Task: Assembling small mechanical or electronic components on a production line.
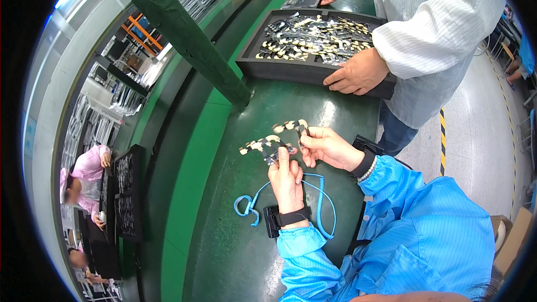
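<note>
My left hand (pixel 287 187) is closed, pinching a small bunch of black flex circuit strips (pixel 263 146) with cream-coloured ends between thumb and fingers. They fan out to the left above the green bench (pixel 224 229). Just right of them, my right hand (pixel 331 150) grips one similar flex circuit strip (pixel 302 126) by its lower part. Its cream, curved upper end reaches left over the bunch. The fingertips of both hands are close together. A strap with a black box (pixel 272 221) sits on my left wrist.
Ahead, a black tray (pixel 285 69) holds many similar strips; a co-worker's hand (pixel 361 71) rests on its near right corner. A green post (pixel 193 50) rises at the tray's left. A coiled blue cord (pixel 321 201) lies beside my left wrist. People in pink work at far left.
</note>
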`<state>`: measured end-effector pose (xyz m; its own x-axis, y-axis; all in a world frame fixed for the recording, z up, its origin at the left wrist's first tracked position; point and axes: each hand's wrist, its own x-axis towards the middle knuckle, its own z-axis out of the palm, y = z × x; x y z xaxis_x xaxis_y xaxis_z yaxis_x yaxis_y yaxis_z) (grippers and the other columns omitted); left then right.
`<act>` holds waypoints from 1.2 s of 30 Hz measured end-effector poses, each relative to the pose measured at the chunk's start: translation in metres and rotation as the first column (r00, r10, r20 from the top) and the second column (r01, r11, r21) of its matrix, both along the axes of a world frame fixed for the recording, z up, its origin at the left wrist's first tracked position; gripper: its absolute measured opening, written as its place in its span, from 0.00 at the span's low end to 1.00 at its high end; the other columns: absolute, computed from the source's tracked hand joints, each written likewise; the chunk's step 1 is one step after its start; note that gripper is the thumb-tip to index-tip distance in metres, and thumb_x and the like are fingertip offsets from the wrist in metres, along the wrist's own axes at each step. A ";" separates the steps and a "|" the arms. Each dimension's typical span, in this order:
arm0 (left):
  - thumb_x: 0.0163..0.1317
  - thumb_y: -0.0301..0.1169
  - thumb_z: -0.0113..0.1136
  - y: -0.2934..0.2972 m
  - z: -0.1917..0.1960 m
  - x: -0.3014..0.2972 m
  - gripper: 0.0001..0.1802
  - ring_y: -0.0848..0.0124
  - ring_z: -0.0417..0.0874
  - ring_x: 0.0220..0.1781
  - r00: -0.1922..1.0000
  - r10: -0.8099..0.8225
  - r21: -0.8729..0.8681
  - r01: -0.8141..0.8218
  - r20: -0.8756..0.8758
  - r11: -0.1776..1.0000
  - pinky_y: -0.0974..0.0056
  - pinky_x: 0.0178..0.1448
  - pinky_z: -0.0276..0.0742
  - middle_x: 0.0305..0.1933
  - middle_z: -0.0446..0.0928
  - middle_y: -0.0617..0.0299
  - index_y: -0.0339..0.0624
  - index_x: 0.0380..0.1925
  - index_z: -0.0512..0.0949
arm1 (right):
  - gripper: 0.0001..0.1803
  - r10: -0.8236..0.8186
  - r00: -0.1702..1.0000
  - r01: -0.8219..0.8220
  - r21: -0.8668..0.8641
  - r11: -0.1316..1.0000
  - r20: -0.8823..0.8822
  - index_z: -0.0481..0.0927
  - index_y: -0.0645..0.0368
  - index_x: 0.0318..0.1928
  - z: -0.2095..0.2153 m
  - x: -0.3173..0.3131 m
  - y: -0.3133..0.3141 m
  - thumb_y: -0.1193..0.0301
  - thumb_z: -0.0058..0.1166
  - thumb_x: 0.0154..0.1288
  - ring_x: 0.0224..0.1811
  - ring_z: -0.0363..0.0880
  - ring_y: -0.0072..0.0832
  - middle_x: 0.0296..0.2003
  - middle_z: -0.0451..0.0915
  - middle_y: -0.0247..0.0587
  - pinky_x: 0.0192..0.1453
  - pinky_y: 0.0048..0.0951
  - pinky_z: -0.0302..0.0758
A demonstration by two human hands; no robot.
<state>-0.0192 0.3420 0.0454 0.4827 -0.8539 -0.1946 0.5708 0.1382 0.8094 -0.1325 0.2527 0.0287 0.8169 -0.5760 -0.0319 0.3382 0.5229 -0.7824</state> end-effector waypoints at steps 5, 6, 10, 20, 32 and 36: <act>0.69 0.40 0.47 0.000 0.001 0.001 0.15 0.85 0.53 0.12 0.999 0.009 -0.025 -0.008 0.042 1.000 0.77 0.13 0.49 0.26 0.70 0.69 0.38 0.39 0.71 | 0.11 -0.102 0.994 0.099 -0.085 0.991 -0.030 0.72 0.60 0.43 0.005 0.008 0.005 0.65 0.48 0.69 0.32 0.78 0.22 0.35 0.76 0.37 0.37 0.22 0.77; 0.70 0.41 0.46 0.000 0.000 0.000 0.16 0.85 0.53 0.12 0.999 0.006 -0.039 -0.005 0.043 0.999 0.77 0.13 0.49 0.25 0.69 0.70 0.37 0.40 0.71 | 0.11 -0.146 0.988 0.141 -0.108 0.984 -0.042 0.72 0.61 0.44 0.005 0.007 0.004 0.66 0.49 0.68 0.33 0.78 0.22 0.36 0.76 0.37 0.37 0.22 0.77; 0.67 0.34 0.52 -0.003 0.001 -0.006 0.11 0.87 0.54 0.13 0.984 0.064 0.020 -0.068 0.166 0.997 0.77 0.14 0.48 0.23 0.68 0.73 0.38 0.44 0.71 | 0.12 -0.117 0.992 0.113 -0.081 0.990 -0.040 0.72 0.62 0.46 0.001 0.008 0.002 0.68 0.50 0.67 0.34 0.78 0.20 0.37 0.76 0.36 0.37 0.22 0.78; 0.63 0.32 0.58 -0.006 -0.012 0.000 0.08 0.88 0.57 0.13 0.971 0.107 -0.044 -0.100 0.212 0.994 0.77 0.14 0.48 0.28 0.74 0.69 0.41 0.38 0.74 | 0.11 -0.067 0.991 0.051 -0.135 0.990 -0.114 0.76 0.63 0.43 0.007 0.010 0.003 0.69 0.52 0.66 0.29 0.77 0.19 0.32 0.77 0.35 0.30 0.18 0.75; 0.66 0.38 0.55 -0.004 -0.004 0.000 0.13 0.87 0.51 0.10 0.976 0.093 0.091 -0.113 0.196 0.989 0.76 0.14 0.44 0.13 0.62 0.75 0.40 0.29 0.73 | 0.12 -0.105 0.987 0.089 -0.129 0.988 -0.125 0.76 0.65 0.42 0.008 0.004 -0.001 0.68 0.53 0.66 0.28 0.79 0.19 0.32 0.81 0.38 0.34 0.19 0.77; 0.66 0.38 0.55 -0.005 -0.006 0.000 0.12 0.87 0.51 0.10 0.976 0.096 0.090 -0.115 0.194 0.989 0.75 0.14 0.43 0.12 0.61 0.76 0.40 0.29 0.73 | 0.12 -0.088 0.990 0.075 -0.112 0.991 -0.113 0.76 0.66 0.42 0.007 0.004 -0.002 0.67 0.53 0.66 0.29 0.79 0.20 0.32 0.81 0.39 0.35 0.20 0.78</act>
<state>-0.0189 0.3372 0.0399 0.6052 -0.7770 -0.1732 0.3929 0.1023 0.9139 -0.1284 0.2503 0.0354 0.7612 -0.6458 -0.0593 0.2785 0.4081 -0.8694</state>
